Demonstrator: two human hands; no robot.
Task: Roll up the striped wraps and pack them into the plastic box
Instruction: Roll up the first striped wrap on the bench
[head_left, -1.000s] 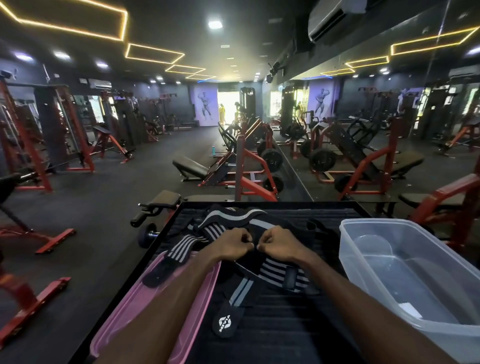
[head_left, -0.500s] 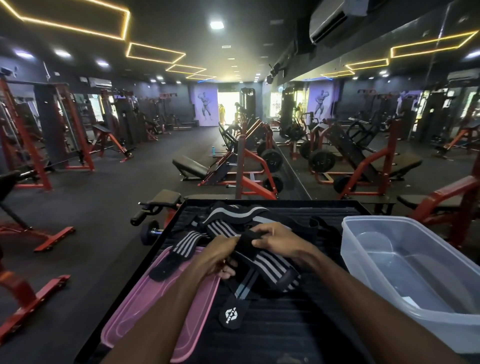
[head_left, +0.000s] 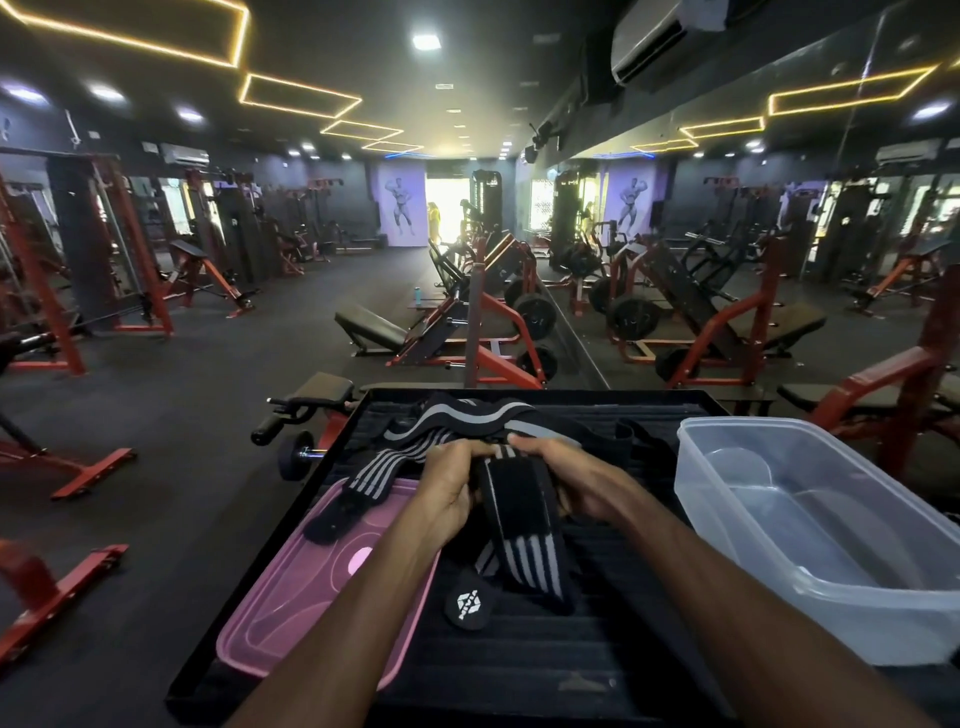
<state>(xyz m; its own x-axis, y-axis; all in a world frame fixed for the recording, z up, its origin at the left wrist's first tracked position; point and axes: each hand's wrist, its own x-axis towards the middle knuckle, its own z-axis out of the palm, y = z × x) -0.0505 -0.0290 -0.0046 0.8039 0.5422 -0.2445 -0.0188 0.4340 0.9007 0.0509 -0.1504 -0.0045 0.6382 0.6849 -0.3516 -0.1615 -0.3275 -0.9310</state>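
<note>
A black wrap with grey stripes (head_left: 519, 525) hangs between my hands over the black ribbed platform (head_left: 519, 665). My left hand (head_left: 451, 486) grips its upper end from the left, and my right hand (head_left: 566, 478) grips it from the right. Its free end, with a black tab bearing a white logo (head_left: 470, 603), trails toward me. More striped wraps (head_left: 467, 418) lie heaped behind my hands, one stretching onto the pink lid. The clear plastic box (head_left: 810, 587) stands at the right with no wrap inside.
A pink plastic lid (head_left: 291, 597) lies flat on the platform's left side. A dumbbell (head_left: 291, 457) and a padded bench (head_left: 322, 389) sit just past the left edge. Red gym machines fill the floor beyond, with a mirror wall on the right.
My hands have lifted the wrap's end and turned it, so a broad black section now faces up between them. The tail has slid a little toward me.
</note>
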